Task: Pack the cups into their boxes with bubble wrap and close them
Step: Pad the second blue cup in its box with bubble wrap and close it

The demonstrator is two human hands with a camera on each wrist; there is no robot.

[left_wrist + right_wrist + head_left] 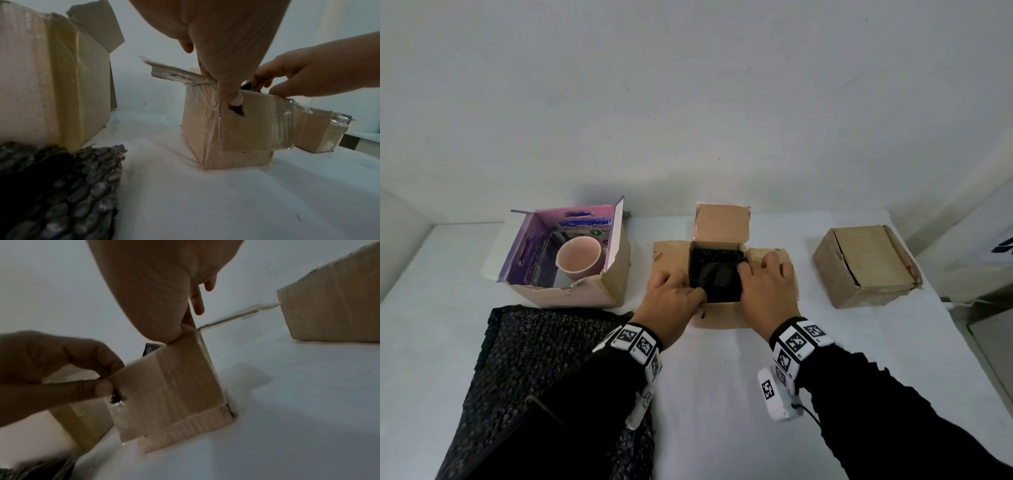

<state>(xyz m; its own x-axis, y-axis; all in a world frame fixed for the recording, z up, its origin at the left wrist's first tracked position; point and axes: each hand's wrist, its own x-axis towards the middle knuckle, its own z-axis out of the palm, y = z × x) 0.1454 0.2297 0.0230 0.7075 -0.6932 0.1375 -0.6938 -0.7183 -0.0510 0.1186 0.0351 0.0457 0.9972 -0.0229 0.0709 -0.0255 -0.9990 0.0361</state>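
Left hand [671,301] and right hand [767,291], frame centre, fingers curling over rim of middle box [722,315], pressing black bubble wrap [717,274] inside; flaps standing open. Cup there: cannot tell. Right: brown box [866,267] sitting closed, likely done. Upper left: pink cup [578,257] waiting unwrapped in purple box [616,274]. Spare wrap sheet [527,359] lying lower left.
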